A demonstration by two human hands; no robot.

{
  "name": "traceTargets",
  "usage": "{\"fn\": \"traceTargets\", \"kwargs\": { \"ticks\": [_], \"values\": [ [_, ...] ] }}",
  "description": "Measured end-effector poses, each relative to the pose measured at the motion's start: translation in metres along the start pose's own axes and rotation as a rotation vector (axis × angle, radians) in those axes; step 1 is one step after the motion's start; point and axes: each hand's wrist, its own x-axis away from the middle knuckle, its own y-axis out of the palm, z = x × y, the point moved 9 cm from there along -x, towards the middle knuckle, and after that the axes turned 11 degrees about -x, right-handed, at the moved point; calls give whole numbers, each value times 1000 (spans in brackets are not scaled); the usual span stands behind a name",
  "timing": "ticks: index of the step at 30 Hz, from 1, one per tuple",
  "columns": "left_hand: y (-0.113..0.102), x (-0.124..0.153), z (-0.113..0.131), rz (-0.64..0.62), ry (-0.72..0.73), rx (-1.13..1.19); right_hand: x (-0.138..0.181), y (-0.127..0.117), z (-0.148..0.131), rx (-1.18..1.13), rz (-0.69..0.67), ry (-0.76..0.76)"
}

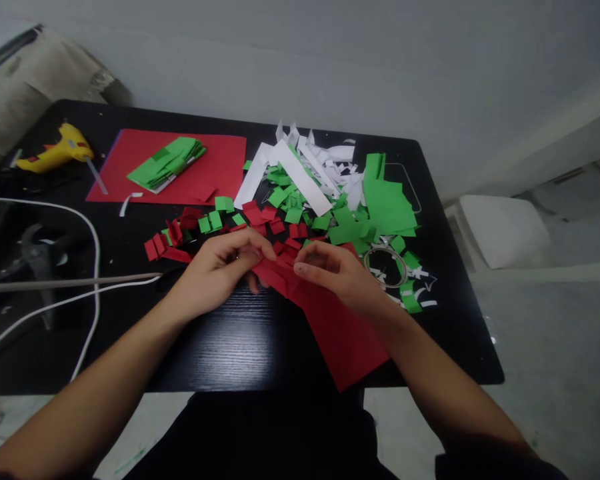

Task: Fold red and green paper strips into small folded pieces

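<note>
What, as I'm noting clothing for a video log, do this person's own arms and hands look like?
The left hand and right hand wear no gloves. Both forearms are uncovered, with no watch or bracelet showing. A dark, near-black sleeve shows around the right elbow, at the picture's bottom edge. Rings are too hard to make out.
</note>
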Motion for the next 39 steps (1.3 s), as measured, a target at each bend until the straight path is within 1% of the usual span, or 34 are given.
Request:
{"fn": "traceTargets", "kwargs": {
  "ticks": [3,5,7,10,15,17,23,28,32,34,37,39],
  "values": [
    [1,1,2,3,9,-61,-1,1,9,55,2,58],
    [2,1,4,5,18,-114,-1,2,12,99,-7,58],
    [1,3,7,9,45,-146,-1,1,12,134,8,27],
    [-1,4,10,47,87,-143,-1,0,8,176,49,-66],
    [-4,3,-1,120,31,-190,3,5,-1,253,74,-205],
    [-5,3,-1,144,44,-189,4,6,-2,262,79,-224],
    [-11,1,0,203,36,-143,4,6,-1,294,53,-197],
    [-15,2,-2,197,7,-125,6,3,-5,328,79,-251],
    [-20,4,2,250,28,-156,8,4,-8,328,100,-287],
    [-19,4,4,261,44,-137,10,4,-10,337,119,-310],
    [-14,4,3,235,49,-83,13,5,-13,399,143,-352],
    [-12,4,3,231,59,-86,14,7,-14,441,139,-381]
  ]
}}
